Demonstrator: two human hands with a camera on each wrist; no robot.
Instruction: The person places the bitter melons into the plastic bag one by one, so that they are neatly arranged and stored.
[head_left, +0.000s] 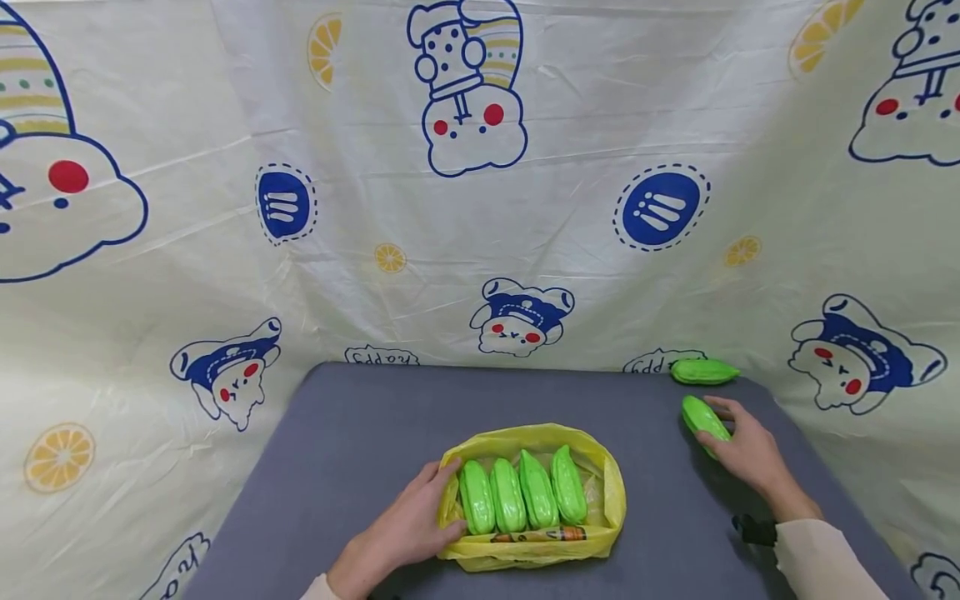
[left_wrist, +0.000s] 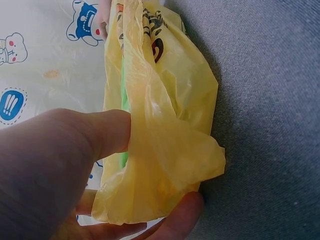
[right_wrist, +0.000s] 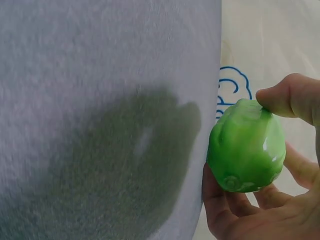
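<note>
My right hand [head_left: 748,450] holds a glossy green gourd-shaped thing [head_left: 703,419] between thumb and fingers, above the right part of the table. In the right wrist view this gourd-shaped thing [right_wrist: 247,147] shows its blunt end, with the thumb at its top and the fingers beneath. My left hand [head_left: 408,517] grips the left side of a yellow plastic bag [head_left: 615,500], thumb over the rim and fingers outside. Several similar green pieces [head_left: 536,490] lie side by side within the wide-mouthed bag. In the left wrist view the yellow bag [left_wrist: 170,135] hides most of them.
Another green piece [head_left: 703,372] lies at the table's far right edge, its pointed tip to the right. The grey table [head_left: 375,433] backs onto a pale printed sheet [head_left: 525,225] with cartoon figures and orange slices. A dark band [head_left: 753,530] is around my right wrist.
</note>
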